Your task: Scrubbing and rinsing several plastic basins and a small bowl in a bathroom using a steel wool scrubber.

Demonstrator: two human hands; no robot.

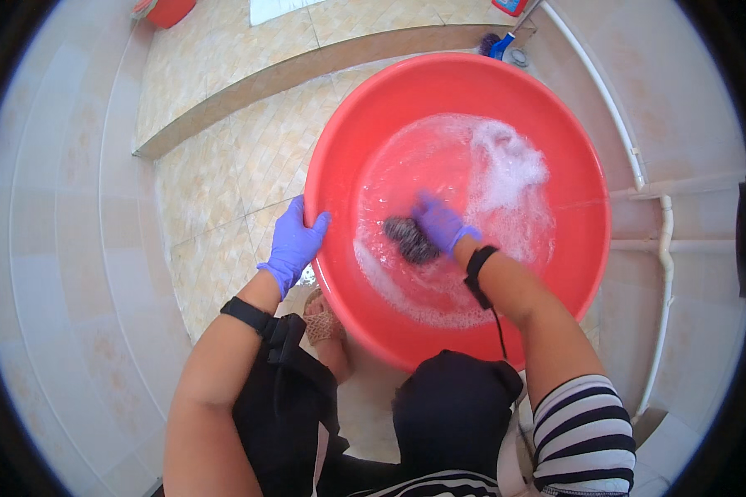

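A large red plastic basin (572,157) stands tilted on the tiled floor, with soapy water and white foam (510,170) inside. My left hand (294,244), in a purple glove, grips the basin's left rim. My right hand (439,222), also gloved in purple, is inside the basin and presses a dark scrubbing pad (408,238) against its wet bottom. A black band sits on each wrist.
Beige floor tiles (224,190) spread to the left, with a raised step (307,70) behind. A white pipe (665,273) runs along the tiled wall on the right. A small red container (167,10) stands at the far left. My knees and one sandalled foot (322,319) are below the basin.
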